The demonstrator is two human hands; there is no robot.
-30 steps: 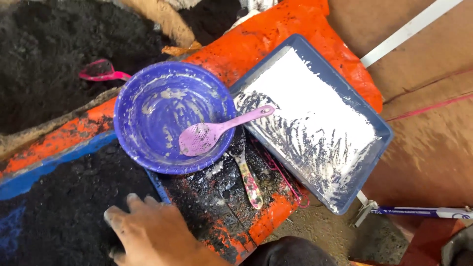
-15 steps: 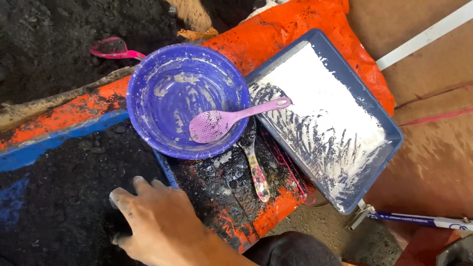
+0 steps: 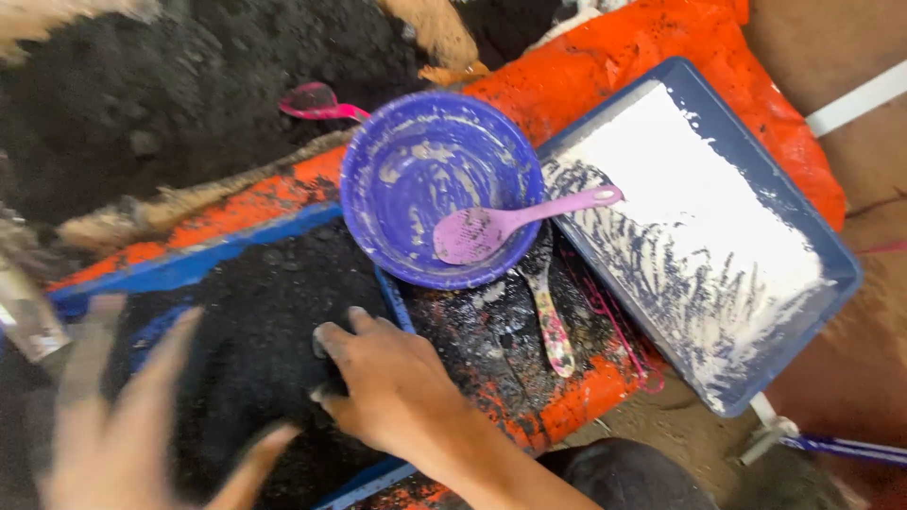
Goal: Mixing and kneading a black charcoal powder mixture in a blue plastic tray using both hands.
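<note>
R hand (image 3: 392, 382) rests palm-down w/ fingers curled on the black soil (image 3: 255, 349) in a blue tray (image 3: 213, 257), near the tray's right edge; can't tell if it grips any soil under the fingers. L hand (image 3: 132, 416) is a blur at bottom left, fingers spread wide, holding nothing, over the same soil. Just beyond the R hand, a purple bowl (image 3: 397, 179) smeared w/ white residue sits on the orange sheet (image 3: 605, 57); a pale purple spoon (image 3: 515, 222) lies w/ its scoop in the bowl & handle across the rim toward the right. A second dirty spoon (image 3: 548, 316) lies on the blackened sheet just below the bowl. To the right, a blue rectangular tray (image 3: 831, 250) holds white powder (image 3: 699, 189), streaked w/ finger-like marks on its near side. A pink spoon (image 3: 321, 102) sits in the dark soil pile (image 3: 142, 104) behind the bowl. Blurred metal object at far left, can't tell what.
</note>
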